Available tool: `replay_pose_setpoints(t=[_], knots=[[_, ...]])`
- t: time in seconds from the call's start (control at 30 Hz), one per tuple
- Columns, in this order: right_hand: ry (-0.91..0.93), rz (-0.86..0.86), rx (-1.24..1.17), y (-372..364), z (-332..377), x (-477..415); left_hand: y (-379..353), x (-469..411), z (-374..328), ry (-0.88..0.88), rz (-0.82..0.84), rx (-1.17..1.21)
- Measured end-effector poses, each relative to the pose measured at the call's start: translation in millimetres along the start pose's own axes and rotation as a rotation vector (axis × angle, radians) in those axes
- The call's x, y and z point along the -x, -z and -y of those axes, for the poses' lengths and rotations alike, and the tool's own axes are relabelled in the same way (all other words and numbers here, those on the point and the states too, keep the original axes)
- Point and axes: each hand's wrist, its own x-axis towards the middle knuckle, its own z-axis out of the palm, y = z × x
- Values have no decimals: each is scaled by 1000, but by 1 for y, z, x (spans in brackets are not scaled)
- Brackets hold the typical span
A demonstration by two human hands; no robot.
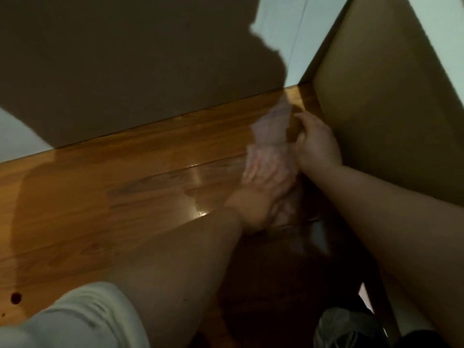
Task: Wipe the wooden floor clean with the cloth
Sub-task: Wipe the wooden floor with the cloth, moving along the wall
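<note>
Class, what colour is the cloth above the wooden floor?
The cloth is pale pinkish-white, though motion-blurred; the head view shows it.

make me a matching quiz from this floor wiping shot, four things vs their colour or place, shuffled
1 cloth
2 right hand
3 spot
4 wooden floor

a dark red, lower left
b glossy orange-brown
c pale, blurred
d next to the tan panel

Pairs: 1-c, 2-d, 3-a, 4-b

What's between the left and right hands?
The pale cloth, motion-blurred, runs from the left hand up to the right hand, over the wooden floor. Nothing else shows there. Head view, the only one.
</note>
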Motion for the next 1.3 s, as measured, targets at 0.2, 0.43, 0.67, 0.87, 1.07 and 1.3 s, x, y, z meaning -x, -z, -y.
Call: replay_pose_setpoints(t=[0.2,0.43,0.67,0.87,1.07,1.3], knots=[[62,2,-27,15,8,-9,-2,-2,5,-246,181,-287],[78,-36,-19,29,0,-9,-1,-42,-17,434,-97,93],[-18,18,-12,33,-4,-6,-29,7,-37,-399,136,-329],[-14,60,40,25,-12,8,4,1,39,701,-90,-17],[-71,84,50,18,-10,21,-44,78,-36,-314,81,-217],[-18,121,114,13,-7,36,-29,91,15,294,-26,-107]])
